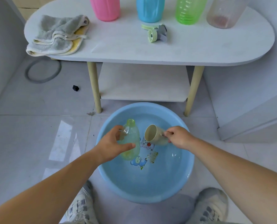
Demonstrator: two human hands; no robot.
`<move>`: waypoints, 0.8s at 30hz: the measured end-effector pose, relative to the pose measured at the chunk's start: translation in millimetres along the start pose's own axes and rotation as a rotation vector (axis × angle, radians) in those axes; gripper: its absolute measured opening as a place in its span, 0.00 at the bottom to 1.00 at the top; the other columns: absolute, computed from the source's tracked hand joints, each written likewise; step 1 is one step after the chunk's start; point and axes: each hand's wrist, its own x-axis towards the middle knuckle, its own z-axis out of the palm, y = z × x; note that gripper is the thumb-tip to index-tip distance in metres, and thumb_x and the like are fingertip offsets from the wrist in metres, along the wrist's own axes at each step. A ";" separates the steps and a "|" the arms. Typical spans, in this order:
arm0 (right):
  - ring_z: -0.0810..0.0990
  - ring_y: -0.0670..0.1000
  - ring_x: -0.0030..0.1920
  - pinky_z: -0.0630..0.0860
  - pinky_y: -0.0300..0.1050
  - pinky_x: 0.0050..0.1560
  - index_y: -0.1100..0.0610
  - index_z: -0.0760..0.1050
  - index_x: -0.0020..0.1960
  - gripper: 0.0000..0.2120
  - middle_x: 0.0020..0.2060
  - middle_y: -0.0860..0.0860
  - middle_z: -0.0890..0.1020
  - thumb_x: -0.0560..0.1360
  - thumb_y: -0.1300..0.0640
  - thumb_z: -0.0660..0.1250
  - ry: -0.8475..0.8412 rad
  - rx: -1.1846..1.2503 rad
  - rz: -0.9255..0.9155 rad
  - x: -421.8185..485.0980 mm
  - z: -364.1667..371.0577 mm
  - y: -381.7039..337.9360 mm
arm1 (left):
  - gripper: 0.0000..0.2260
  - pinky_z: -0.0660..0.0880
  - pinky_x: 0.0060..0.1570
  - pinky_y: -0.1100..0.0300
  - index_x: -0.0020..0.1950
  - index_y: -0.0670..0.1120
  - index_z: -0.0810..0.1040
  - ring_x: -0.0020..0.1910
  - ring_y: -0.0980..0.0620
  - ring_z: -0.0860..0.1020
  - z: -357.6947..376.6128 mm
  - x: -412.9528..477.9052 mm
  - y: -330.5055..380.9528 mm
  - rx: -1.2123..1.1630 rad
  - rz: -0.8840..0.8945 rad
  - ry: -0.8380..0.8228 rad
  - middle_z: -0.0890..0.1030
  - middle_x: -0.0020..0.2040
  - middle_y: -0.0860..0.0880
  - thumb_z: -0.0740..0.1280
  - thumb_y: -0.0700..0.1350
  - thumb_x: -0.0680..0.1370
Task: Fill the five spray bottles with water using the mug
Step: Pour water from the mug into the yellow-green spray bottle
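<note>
1. One view only, worn on the head, facing forward and steeply down over the person's own arms.
2. Nearest the lens, both forearms rise from the bottom corners. The left hand (113,143) with a pale bottle (132,139) and the right hand (178,137) with the mug (154,135) meet just below centre, above the blue basin (144,198).
3. The shoes (81,206) sit at the bottom edge, right under the camera.
4. Farther off, the white table (134,49) spans the top, and its row of bottles (149,9) is cut by the upper edge.
5. It's a wide lens: the table edge bows.

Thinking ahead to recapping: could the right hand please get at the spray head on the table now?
Probably not yet: the right hand grips the mug over the basin, though the spray head lies uncovered on the table.
</note>
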 end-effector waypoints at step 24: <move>0.77 0.56 0.37 0.73 0.47 0.39 0.63 0.80 0.48 0.19 0.45 0.61 0.84 0.81 0.49 0.61 0.002 0.007 -0.020 10.1 11.9 -1.2 | 0.30 0.79 0.63 0.53 0.68 0.52 0.74 0.59 0.54 0.82 0.2 12.8 -10.5 -0.047 0.008 0.014 0.82 0.59 0.53 0.83 0.50 0.70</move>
